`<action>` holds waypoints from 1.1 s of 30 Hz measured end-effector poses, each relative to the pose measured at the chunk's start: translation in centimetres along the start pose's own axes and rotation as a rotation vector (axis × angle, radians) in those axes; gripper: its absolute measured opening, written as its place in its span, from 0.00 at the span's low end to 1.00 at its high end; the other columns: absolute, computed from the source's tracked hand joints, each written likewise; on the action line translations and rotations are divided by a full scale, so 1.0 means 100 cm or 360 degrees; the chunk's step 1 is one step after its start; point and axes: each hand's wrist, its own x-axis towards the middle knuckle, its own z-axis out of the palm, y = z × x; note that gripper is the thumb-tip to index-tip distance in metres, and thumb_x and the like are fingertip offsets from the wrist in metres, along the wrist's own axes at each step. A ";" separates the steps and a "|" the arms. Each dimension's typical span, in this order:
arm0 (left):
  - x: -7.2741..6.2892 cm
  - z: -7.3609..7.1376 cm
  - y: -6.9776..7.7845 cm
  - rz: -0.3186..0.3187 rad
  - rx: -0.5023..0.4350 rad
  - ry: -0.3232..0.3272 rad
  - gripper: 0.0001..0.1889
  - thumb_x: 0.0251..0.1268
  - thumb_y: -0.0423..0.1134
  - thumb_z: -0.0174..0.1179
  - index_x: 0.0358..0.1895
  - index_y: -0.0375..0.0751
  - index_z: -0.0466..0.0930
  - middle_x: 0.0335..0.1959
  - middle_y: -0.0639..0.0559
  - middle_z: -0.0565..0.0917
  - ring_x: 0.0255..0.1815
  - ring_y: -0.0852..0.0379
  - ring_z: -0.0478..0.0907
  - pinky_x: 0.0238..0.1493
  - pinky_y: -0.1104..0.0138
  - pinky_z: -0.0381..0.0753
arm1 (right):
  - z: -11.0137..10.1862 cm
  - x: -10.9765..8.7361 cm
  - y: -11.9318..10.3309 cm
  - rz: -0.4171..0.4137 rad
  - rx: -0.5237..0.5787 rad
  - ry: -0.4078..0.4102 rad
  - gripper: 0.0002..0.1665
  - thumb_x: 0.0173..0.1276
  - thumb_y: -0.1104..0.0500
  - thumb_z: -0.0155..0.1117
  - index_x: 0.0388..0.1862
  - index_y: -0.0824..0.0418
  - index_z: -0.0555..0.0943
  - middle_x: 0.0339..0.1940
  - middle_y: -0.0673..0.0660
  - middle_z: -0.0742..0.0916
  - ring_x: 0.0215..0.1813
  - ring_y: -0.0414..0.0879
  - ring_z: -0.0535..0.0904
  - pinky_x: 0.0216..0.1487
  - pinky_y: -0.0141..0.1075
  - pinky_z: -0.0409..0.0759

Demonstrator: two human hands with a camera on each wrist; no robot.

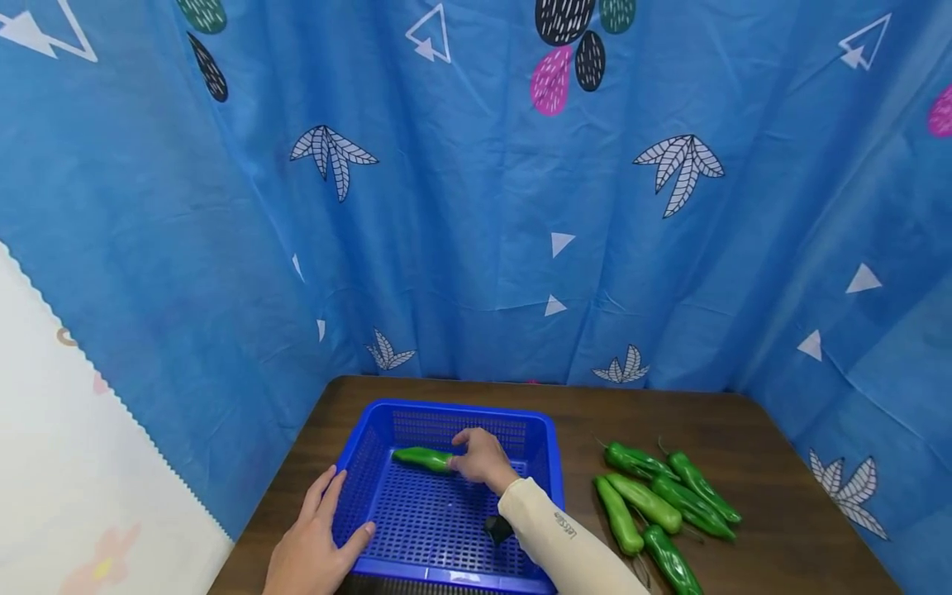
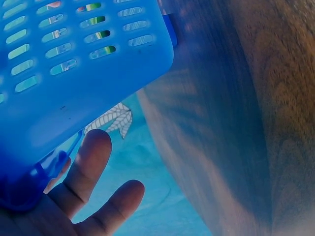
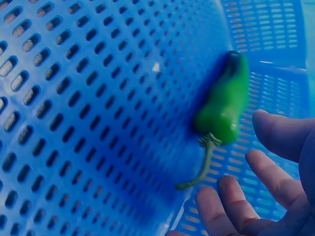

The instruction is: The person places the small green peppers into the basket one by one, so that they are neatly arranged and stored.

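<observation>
A blue plastic basket with slotted walls stands on the brown table. One long green pepper lies in it along the far side, its stem showing in the right wrist view. My right hand is inside the basket at the pepper's stem end. In the right wrist view its fingers are spread beside the pepper, with nothing between them. My left hand is at the basket's left rim, thumb over the inside. Its fingers extend loosely outside the wall in the left wrist view.
Several green peppers lie in a loose group on the table, right of the basket. A blue patterned curtain hangs behind and on both sides. White patterned cloth shows at the left. A small black object is by my right wrist.
</observation>
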 end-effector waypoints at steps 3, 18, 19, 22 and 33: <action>0.000 0.000 -0.001 -0.0006 0.0001 -0.0016 0.50 0.59 0.70 0.62 0.79 0.45 0.58 0.80 0.47 0.55 0.37 0.50 0.85 0.22 0.62 0.71 | -0.007 -0.003 -0.002 -0.0025 0.0030 0.0003 0.20 0.61 0.57 0.75 0.52 0.60 0.85 0.52 0.63 0.86 0.56 0.59 0.81 0.56 0.56 0.78; 0.001 -0.003 0.000 0.0037 0.0018 -0.0003 0.50 0.59 0.70 0.61 0.78 0.43 0.59 0.80 0.44 0.56 0.34 0.48 0.85 0.19 0.63 0.68 | -0.069 -0.044 -0.003 -0.0129 -0.0229 0.0332 0.23 0.63 0.46 0.74 0.57 0.47 0.84 0.56 0.55 0.83 0.55 0.53 0.81 0.43 0.48 0.80; 0.001 -0.004 0.000 0.0040 0.0021 -0.0001 0.50 0.60 0.70 0.61 0.78 0.43 0.59 0.80 0.44 0.56 0.35 0.47 0.85 0.19 0.63 0.68 | -0.073 -0.048 -0.003 -0.0130 -0.0238 0.0333 0.24 0.63 0.45 0.74 0.58 0.47 0.84 0.57 0.55 0.83 0.55 0.53 0.81 0.42 0.48 0.80; 0.001 -0.006 -0.001 0.0043 0.0028 -0.0004 0.50 0.60 0.70 0.61 0.78 0.43 0.57 0.80 0.44 0.55 0.37 0.46 0.85 0.19 0.62 0.70 | -0.085 -0.057 0.001 -0.0130 -0.0236 0.0341 0.26 0.63 0.45 0.73 0.59 0.48 0.83 0.58 0.56 0.82 0.56 0.53 0.81 0.44 0.49 0.81; 0.000 -0.003 -0.001 0.0082 0.0061 0.0023 0.51 0.60 0.71 0.61 0.78 0.41 0.58 0.79 0.42 0.56 0.50 0.32 0.83 0.26 0.52 0.80 | -0.104 -0.093 0.032 -0.0067 -0.0160 0.0572 0.27 0.62 0.49 0.76 0.60 0.51 0.82 0.58 0.56 0.84 0.56 0.54 0.82 0.48 0.50 0.82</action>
